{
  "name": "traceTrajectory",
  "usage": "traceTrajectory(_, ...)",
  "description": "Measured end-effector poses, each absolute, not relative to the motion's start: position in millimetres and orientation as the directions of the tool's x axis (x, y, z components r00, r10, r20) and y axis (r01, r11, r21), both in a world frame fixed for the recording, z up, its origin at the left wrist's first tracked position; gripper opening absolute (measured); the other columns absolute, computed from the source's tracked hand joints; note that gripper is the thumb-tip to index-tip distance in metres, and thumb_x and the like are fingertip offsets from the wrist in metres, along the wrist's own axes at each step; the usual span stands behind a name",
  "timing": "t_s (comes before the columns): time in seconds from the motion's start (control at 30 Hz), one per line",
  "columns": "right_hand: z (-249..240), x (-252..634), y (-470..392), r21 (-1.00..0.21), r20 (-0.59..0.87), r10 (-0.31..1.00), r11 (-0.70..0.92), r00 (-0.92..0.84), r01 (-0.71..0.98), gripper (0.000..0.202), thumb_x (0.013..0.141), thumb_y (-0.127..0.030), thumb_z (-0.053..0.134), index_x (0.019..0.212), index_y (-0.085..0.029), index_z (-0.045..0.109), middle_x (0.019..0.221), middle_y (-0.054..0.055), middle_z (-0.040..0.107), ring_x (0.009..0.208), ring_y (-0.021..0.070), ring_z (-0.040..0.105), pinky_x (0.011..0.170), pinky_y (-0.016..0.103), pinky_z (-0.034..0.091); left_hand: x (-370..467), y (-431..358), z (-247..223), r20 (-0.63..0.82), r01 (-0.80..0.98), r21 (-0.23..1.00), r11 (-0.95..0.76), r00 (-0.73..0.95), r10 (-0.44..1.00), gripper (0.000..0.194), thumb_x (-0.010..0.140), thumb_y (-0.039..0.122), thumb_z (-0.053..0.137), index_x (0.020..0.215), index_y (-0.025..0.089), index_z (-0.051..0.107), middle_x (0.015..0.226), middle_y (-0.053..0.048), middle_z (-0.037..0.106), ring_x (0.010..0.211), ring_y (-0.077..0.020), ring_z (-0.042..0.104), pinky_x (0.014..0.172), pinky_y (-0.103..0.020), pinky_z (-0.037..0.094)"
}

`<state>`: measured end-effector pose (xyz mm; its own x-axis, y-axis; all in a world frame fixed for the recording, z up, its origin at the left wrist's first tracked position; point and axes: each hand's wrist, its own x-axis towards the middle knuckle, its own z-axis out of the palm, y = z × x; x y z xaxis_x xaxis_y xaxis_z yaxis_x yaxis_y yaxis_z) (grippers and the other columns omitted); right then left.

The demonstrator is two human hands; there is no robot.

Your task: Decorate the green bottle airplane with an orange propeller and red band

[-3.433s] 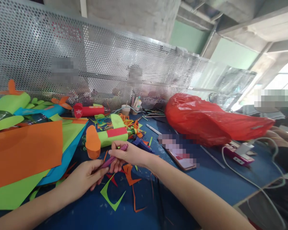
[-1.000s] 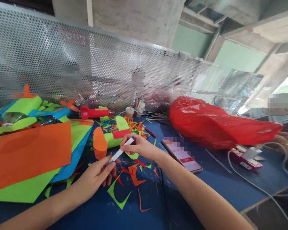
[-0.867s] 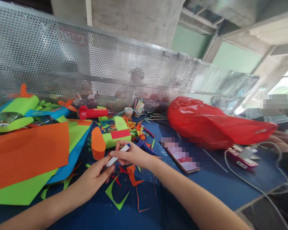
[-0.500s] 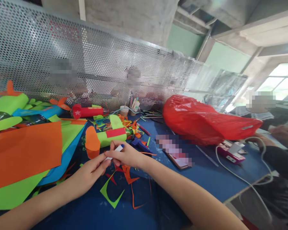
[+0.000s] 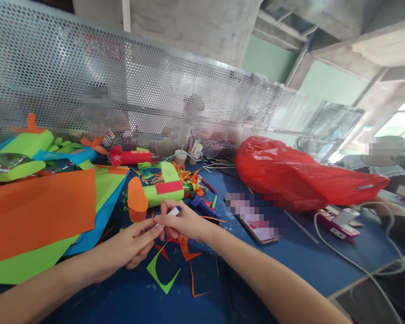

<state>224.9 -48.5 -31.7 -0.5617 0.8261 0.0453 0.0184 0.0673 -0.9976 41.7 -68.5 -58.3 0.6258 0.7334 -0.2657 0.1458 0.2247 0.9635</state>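
My right hand (image 5: 184,222) is closed around a slim white marker (image 5: 170,214) with a blue end, which slants up to the right. At the marker's lower end, the thumb and fingers of my left hand (image 5: 138,243) pinch together, touching my right fingertips. Fingers cover most of the marker's body. Just beyond the hands lies a bottle wrapped in lime green sheet (image 5: 168,193), with a red strip and an orange rounded piece (image 5: 137,198) on its left end. Below the hands are a lime green offcut (image 5: 164,281) and orange scraps (image 5: 189,252) on the blue table (image 5: 128,301).
Orange, green and blue sheets (image 5: 43,216) are stacked at left, with decorated bottles (image 5: 33,146) behind. A red plastic bag (image 5: 290,171), a phone (image 5: 253,220) and a white cable (image 5: 337,258) lie right. Perforated metal panels (image 5: 162,85) border the back. Another person sits at far right.
The whole scene has shifted slightly rightward in view. My hands stay together at the marker; the left fingers sit a little lower along it, covering more of its lower end.
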Motion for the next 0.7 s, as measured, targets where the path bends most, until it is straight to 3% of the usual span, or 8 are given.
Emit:
traceTrajectory(0.13, -34, 225, -45, -1.0, 0.005, 0.834, 0.017, -0.552, 0.016, 0.037, 0.074, -0.043, 0.074, 0.067, -0.02, 0.045, 0.041, -0.011, 0.05, 0.036, 0.0048, 0.038, 0.037, 0.018, 0.024, 44, -67, -61, -0.287, 0.094, 0.95, 0.297, 0.636, 0.716, 0.056, 0.072, 0.073, 0.061, 0.088, 0.02, 0.052, 0.058, 0.011, 0.03, 0.045, -0.0048, 0.015, 0.042, -0.023, 0.011)
traceTrajectory(0.3, -43, 217, -45, -0.999, 0.008, 0.887, -0.017, -0.461, -0.05, 0.044, 0.067, -0.043, 0.079, 0.063, -0.021, 0.04, 0.038, -0.013, 0.043, 0.034, 0.0043, 0.031, 0.037, 0.019, 0.022, 47, -65, -69, -0.324, 0.128, 0.943, 0.308, 0.581, 0.747, 0.064, 0.062, 0.081, 0.06, 0.082, 0.021, 0.048, 0.053, 0.013, 0.027, 0.043, -0.0051, 0.014, 0.041, -0.022, 0.009)
traceTrajectory(0.57, -37, 221, -51, -0.996, 0.062, 0.83, 0.019, -0.554, -0.084, 0.041, 0.067, -0.041, 0.079, 0.065, -0.021, 0.044, 0.038, -0.013, 0.044, 0.035, 0.0044, 0.036, 0.036, 0.017, 0.023, 47, -75, -62, -0.393, 0.035, 0.876, 0.481, 0.628, 0.671, 0.058, 0.063, 0.072, 0.07, 0.085, 0.025, 0.045, 0.05, 0.014, 0.029, 0.041, -0.0045, 0.009, 0.039, -0.021, 0.006)
traceTrajectory(0.7, -32, 223, -52, -0.994, 0.086, 0.82, 0.035, -0.566, -0.101, 0.042, 0.065, -0.041, 0.081, 0.065, -0.02, 0.044, 0.039, -0.012, 0.046, 0.037, 0.0059, 0.046, 0.036, 0.016, 0.027, 44, -77, -57, -0.411, 0.038, 0.854, 0.519, 0.662, 0.627, 0.052, 0.069, 0.068, 0.07, 0.088, 0.024, 0.049, 0.051, 0.013, 0.029, 0.042, -0.0043, 0.01, 0.04, -0.02, 0.009)
